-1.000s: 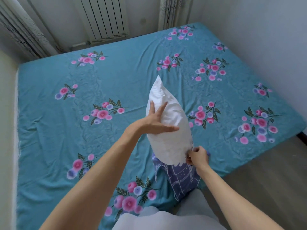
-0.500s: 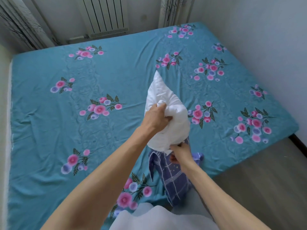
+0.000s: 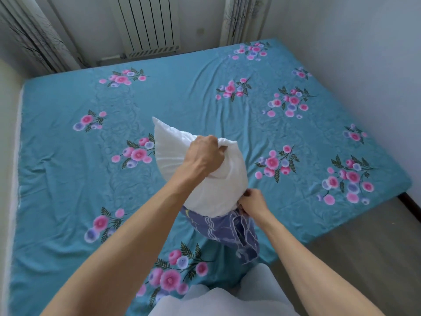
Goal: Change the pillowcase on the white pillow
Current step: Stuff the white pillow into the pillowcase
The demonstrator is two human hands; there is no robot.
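The white pillow [image 3: 177, 156] is held up on end above the near middle of the bed [image 3: 68, 179], one corner pointing to the far left. The left hand [image 3: 205, 156] grips the pillow high up, its fingers curled into a bunched fold of the white cloth. The pillow's lower end sits inside the mouth of a blue patterned pillowcase [image 3: 227, 229], which hangs below it toward the near edge of the bed. The right hand [image 3: 252, 201] is at the right side of that mouth, fingers curled and seemingly pinching the pillowcase's rim against the pillow, though the fingertips are partly hidden. The bed's teal sheet carries pink flower clusters. A radiator [image 3: 145, 21] stands on the far wall.
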